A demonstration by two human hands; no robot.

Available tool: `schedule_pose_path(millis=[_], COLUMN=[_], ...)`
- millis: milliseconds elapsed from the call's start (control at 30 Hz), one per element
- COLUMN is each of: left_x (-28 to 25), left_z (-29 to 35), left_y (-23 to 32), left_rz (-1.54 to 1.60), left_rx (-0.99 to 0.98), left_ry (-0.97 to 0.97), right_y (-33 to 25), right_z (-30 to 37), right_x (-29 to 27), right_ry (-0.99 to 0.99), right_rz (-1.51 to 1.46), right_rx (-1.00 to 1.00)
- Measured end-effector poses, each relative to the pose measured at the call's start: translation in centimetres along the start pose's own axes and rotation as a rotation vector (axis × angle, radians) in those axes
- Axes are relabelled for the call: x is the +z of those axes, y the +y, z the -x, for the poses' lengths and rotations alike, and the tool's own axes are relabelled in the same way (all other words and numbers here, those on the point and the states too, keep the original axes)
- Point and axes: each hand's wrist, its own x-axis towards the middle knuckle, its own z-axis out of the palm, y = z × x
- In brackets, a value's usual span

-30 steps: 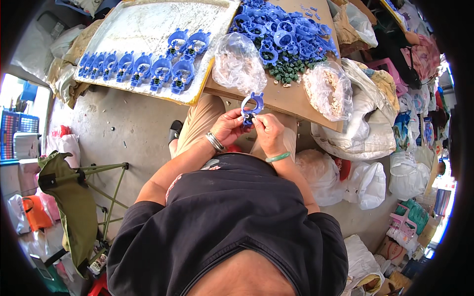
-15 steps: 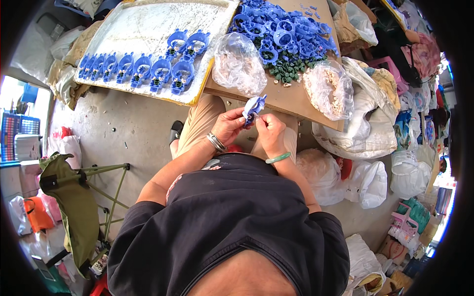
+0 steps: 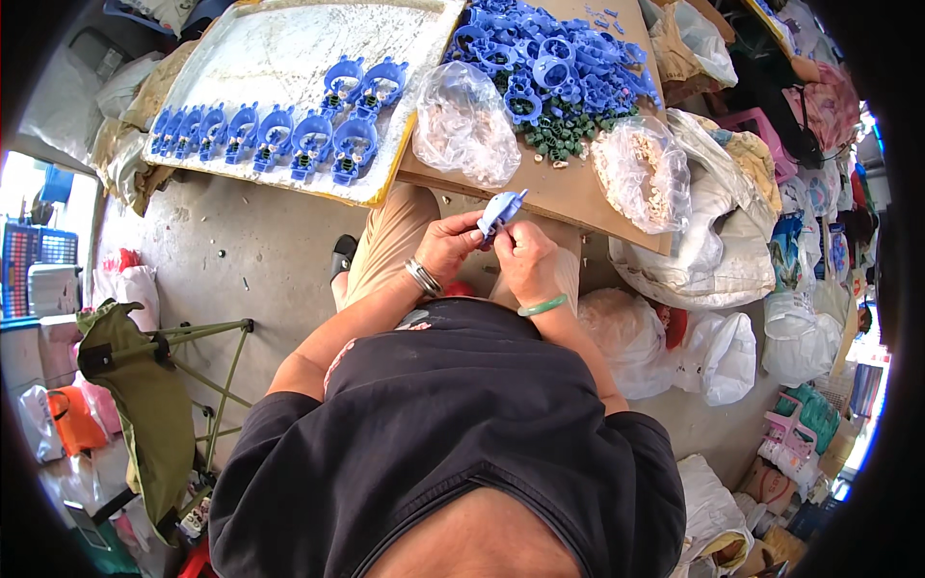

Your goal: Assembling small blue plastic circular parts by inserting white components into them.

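Over my lap, just off the table's near edge, a blue plastic figure part (image 3: 500, 210) is gripped in my left hand (image 3: 449, 247). My right hand (image 3: 529, 260) is closed against the same part from the other side, its fingertips pinched together; whatever small piece they may hold is hidden. On the white tray (image 3: 241, 58), several similar blue parts (image 3: 275, 133) with dark and pale bits fitted in them stand in a row. Loose blue parts (image 3: 554, 63) are heaped at the back of the table, with small dark green pieces (image 3: 559, 137) before them.
Two clear bags of small pale pieces, the left bag (image 3: 465, 125) and the right bag (image 3: 641, 175), lie on the brown tabletop (image 3: 540, 193). A green folding stool (image 3: 145, 405) stands at my left. White sacks (image 3: 713, 250) and plastic bags (image 3: 713, 356) crowd my right side.
The blue part in my hands has turned, so its smooth rounded side now faces up. My hands have barely shifted.
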Motion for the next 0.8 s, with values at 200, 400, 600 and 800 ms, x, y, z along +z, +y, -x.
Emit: schedule_pose_path(millis=[200, 400, 600, 800], left_x=[-0.8, -0.5, -0.8, -1.0], left_z=[0.0, 0.0, 0.2, 0.3], left_y=[0.2, 0.9, 0.6, 0.6], left_rz=[0.114, 0.294, 0.364, 0.359], left_rx=[-0.072, -0.168, -0.205, -0.219], left_ry=[-0.04, -0.043, -0.071, -0.096], right_y=[-0.1, 0.8, 0.8, 1.5], right_z=[-0.2, -0.1, -0.1, 0.1], right_x=[0.0, -0.2, 0.4, 0.4], right_ry=[-0.053, 0.003, -0.001, -0.074], right_rz=[-0.061, -0.567, -0.927, -0.922], right_rx=[0.04, 0.402, 0.43, 0.51])
